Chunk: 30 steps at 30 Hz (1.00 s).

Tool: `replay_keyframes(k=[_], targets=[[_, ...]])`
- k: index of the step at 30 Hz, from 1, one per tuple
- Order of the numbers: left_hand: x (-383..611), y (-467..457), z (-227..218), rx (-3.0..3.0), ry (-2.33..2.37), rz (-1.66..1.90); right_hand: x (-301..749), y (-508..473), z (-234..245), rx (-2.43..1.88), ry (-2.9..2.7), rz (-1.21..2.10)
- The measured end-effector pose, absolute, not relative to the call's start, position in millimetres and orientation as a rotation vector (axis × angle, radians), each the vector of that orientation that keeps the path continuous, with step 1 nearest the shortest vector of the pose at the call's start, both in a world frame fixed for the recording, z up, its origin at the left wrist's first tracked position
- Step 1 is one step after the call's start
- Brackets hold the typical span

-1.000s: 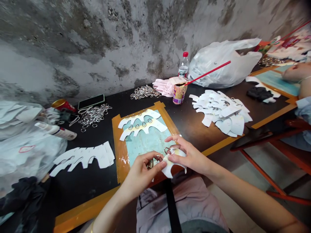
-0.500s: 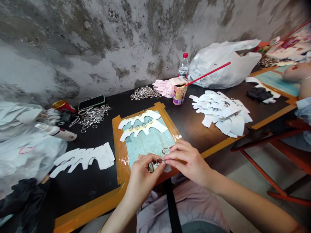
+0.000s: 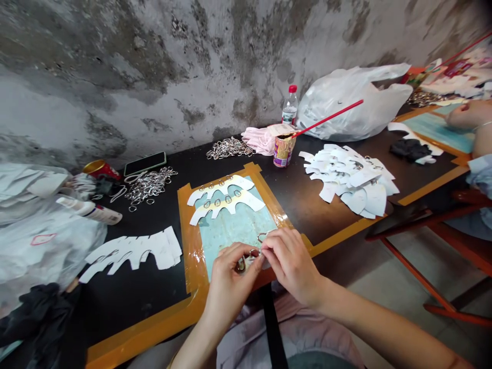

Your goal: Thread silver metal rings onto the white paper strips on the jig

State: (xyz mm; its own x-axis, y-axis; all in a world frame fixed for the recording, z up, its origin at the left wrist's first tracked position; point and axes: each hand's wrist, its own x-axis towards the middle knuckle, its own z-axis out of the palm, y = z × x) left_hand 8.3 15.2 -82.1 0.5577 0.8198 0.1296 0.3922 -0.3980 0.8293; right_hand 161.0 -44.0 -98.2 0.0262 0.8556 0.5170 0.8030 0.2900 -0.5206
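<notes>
Metal rings (image 3: 251, 252) sit at the centre of the grip, held just above the near edge of a teal board (image 3: 234, 241) framed in orange tape. Both hands are closed. The left hand (image 3: 230, 287) pinches a ring together with a white card piece (image 3: 250, 261), and the right hand (image 3: 292, 266) presses its fingertips (image 3: 268, 251) against the same piece from the right. One further ring stands exposed above the right fingers. The exact ring count inside the grip cannot be told, as the fingers hide it.

Directly ahead of the grip, two white card strips (image 3: 226, 197) lie on the board, with rings set along each. To the right of the grip, a heap of white card pieces (image 3: 349, 179) lies on the bench (image 3: 126, 302). To the left of the grip lies a row of cut white card (image 3: 132, 253). Farther ahead are two piles of loose rings (image 3: 149, 185), a paper cup (image 3: 283, 151) holding a red stick (image 3: 326, 119), a water bottle (image 3: 290, 106) and a white plastic bag (image 3: 353, 105). At far right, a co-worker's hand (image 3: 467, 115) rests on a second board (image 3: 434, 130)
</notes>
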Motion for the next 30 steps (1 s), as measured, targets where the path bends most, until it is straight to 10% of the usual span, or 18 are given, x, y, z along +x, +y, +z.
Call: replay_keyframes(k=[21, 30], targets=[[13.3, 19.8, -104.7, 1.465, 1.041, 0.688, 171.4, -60.4, -113.7, -1.272, -1.200, 0.373], [17.6, 7.8, -99.3, 1.153, 0.996, 0.869, 150.4, -53.3, -118.3, -1.149, -0.792, 1.156]])
